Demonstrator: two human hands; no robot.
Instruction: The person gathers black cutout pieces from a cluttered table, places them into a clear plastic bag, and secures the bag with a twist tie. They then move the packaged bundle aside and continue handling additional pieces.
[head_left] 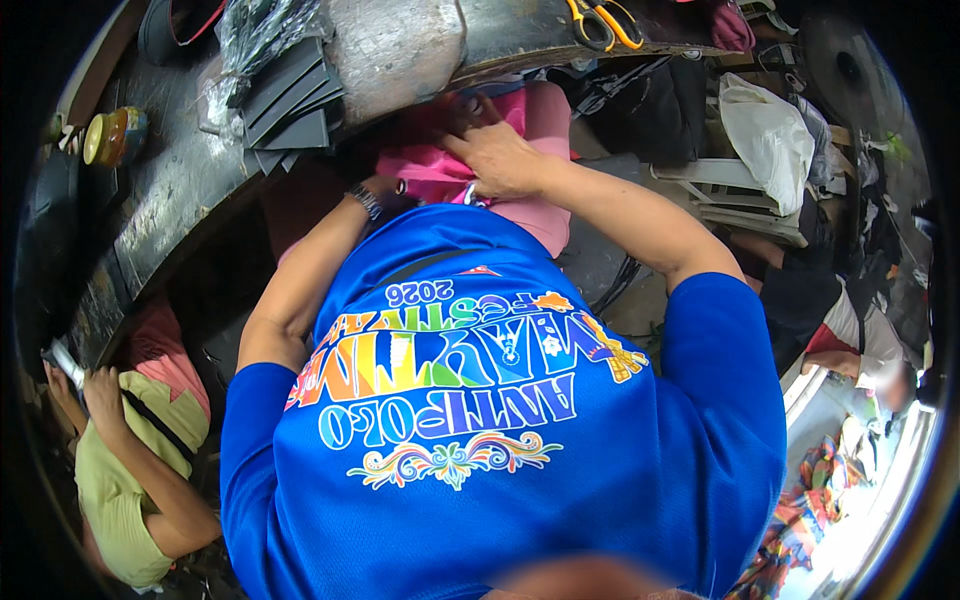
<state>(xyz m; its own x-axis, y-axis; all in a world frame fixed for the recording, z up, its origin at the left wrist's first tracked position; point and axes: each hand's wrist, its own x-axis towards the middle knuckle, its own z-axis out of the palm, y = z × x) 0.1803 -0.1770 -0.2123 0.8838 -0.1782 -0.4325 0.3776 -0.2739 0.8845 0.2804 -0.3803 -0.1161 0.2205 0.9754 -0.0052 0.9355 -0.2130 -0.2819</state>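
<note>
Bright pink cloth lies bunched over my lap, partly in the shadow under the table edge. My right hand rests on it with the fingers spread apart and the thumb pointing toward me. Beside that thumb is a small white and dark piece whose kind I cannot make out. My left hand, with a watch on the wrist, is curled at the near left edge of the cloth; its fingertips are mostly hidden. Paler pink material spreads under and to the right of the cloth.
A dark worn table curves ahead, bearing black flat pieces, clear plastic wrap and orange-handled scissors. A yellow-lidded jar stands left. At right, a white bag lies over a white slatted stool. Another person sits left.
</note>
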